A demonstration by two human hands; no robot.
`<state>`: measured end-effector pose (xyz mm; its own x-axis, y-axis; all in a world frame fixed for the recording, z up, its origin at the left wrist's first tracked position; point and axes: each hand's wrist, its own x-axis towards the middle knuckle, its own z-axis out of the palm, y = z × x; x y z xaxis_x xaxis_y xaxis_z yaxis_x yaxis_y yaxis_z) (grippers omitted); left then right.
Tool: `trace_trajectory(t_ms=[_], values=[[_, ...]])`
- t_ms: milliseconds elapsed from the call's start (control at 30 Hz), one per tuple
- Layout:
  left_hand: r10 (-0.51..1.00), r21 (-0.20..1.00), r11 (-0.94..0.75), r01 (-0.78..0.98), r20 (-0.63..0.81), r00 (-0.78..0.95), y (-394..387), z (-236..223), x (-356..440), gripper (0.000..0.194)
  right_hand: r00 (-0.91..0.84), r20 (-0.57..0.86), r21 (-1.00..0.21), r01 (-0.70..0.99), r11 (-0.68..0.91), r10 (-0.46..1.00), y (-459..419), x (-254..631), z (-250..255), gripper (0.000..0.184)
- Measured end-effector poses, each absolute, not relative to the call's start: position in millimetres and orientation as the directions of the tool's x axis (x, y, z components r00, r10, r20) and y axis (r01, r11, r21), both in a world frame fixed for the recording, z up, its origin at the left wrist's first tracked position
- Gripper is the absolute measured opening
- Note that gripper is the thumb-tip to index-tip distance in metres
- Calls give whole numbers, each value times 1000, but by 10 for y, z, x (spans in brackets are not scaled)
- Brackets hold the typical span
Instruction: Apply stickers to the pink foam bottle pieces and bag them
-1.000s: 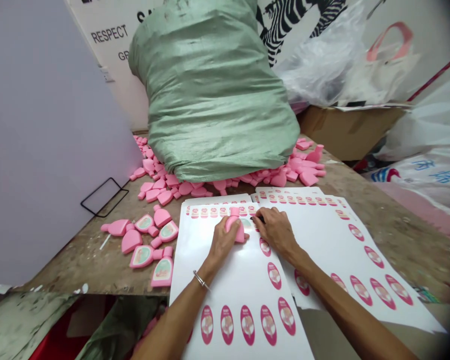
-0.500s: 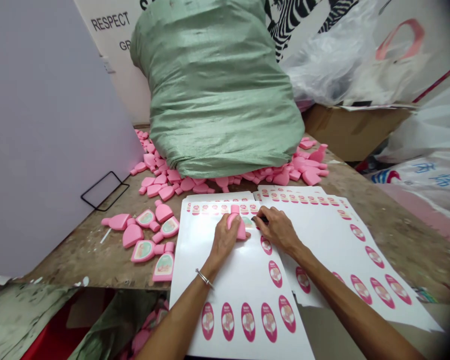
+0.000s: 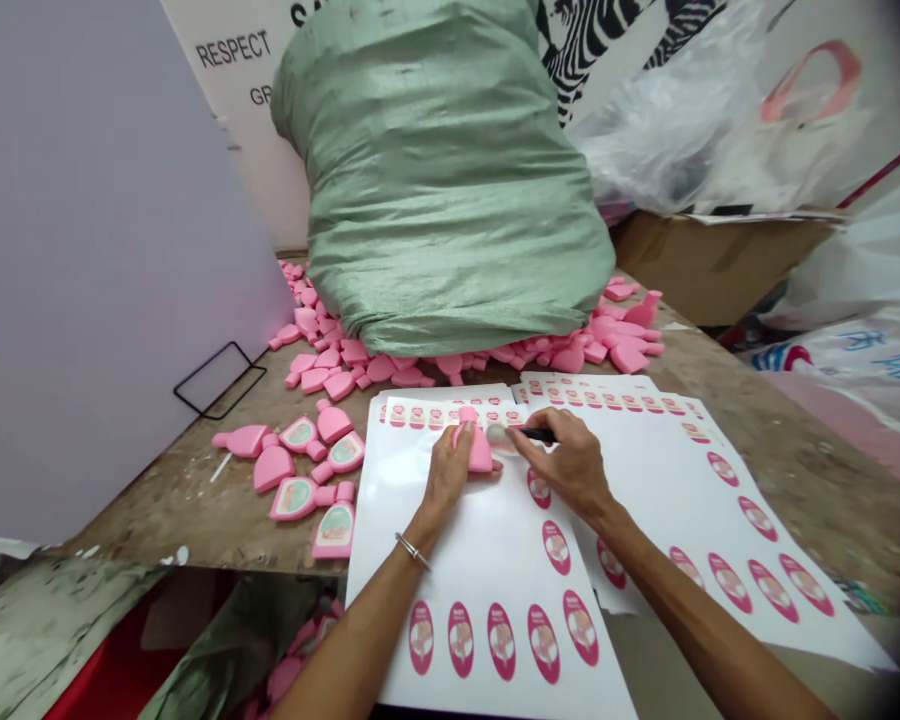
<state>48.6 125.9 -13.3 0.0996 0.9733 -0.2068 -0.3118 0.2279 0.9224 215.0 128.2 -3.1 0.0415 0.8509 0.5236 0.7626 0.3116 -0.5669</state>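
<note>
Scarred wooden surface [image 3: 157, 510] runs beneath a green woven sack [image 3: 442, 180] ringed by loose pink plastic bottles [image 3: 360, 368], with labelled bottles [image 3: 335, 532] lying left of the sheets. On white label sheets [image 3: 480, 560], the left hand [image 3: 446, 475] closes around a pink bottle [image 3: 474, 447], pinning it down. The right hand [image 3: 566, 465] pinches a slim black tool [image 3: 540, 435], its tip at a pale oval label [image 3: 500, 437] beside the bottle. Good work here likely depends on holding the bottle steady and lining the label up squarely before pressing it on.
</note>
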Motion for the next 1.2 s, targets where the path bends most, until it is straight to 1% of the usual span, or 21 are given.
trace_trajectory(t_ms=[33, 67, 100, 133, 233, 367, 633, 800, 900, 967, 1033, 1067, 1133, 1167, 1200], values=[[971, 901, 240, -360, -218, 102, 1258, -119, 472, 45, 134, 472, -688, 674, 269, 872, 1259, 2142, 14, 28], [967, 878, 254, -406, -229, 110, 1252, -96, 455, 47, 201, 411, -782, 579, 230, 889, 1234, 2128, 62, 29], [964, 855, 268, -444, -237, 125, 1243, -66, 437, 49, 234, 355, -843, 498, 201, 905, 1206, 2108, 109, 30], [960, 835, 279, -474, -239, 144, 1229, -29, 420, 52, 235, 312, -878, 442, 184, 921, 1176, 2082, 154, 31], [953, 797, 299, -525, -227, 199, 1174, 104, 386, 57, 161, 255, -910, 375, 180, 953, 1092, 1971, 258, 33], [950, 762, 310, -569, -219, 225, 1102, 241, 387, 55, 140, 231, -936, 301, 181, 963, 1021, 1820, 315, 32], [948, 730, 313, -608, -201, 246, 1050, 278, 370, 56, 120, 223, -943, 278, 183, 967, 991, 1710, 319, 29], [945, 736, 324, -594, -223, 239, 1047, 306, 348, 57, 108, 250, -932, 296, 209, 962, 1002, 1685, 319, 27], [948, 752, 310, -582, -197, 251, 1047, 310, 338, 58, 100, 274, -916, 329, 229, 956, 998, 1661, 316, 25], [953, 767, 278, -578, -144, 267, 1041, 310, 322, 54, 93, 308, -894, 369, 254, 947, 998, 1658, 308, 25], [957, 792, 231, -566, -80, 278, 1027, 313, 294, 40, 82, 359, -850, 439, 289, 930, 1002, 1680, 303, 27], [958, 804, 211, -556, -56, 283, 1017, 316, 277, 35, 80, 386, -813, 500, 298, 919, 1006, 1700, 305, 28], [956, 827, 197, -526, -43, 290, 993, 327, 248, 33, 116, 417, -728, 637, 255, 901, 1020, 1746, 321, 32], [955, 839, 201, -506, -53, 292, 980, 337, 239, 33, 147, 409, -708, 674, 211, 901, 1031, 1764, 336, 35], [952, 849, 211, -485, -65, 300, 966, 352, 237, 33, 170, 379, -717, 675, 173, 910, 1046, 1776, 352, 39]])
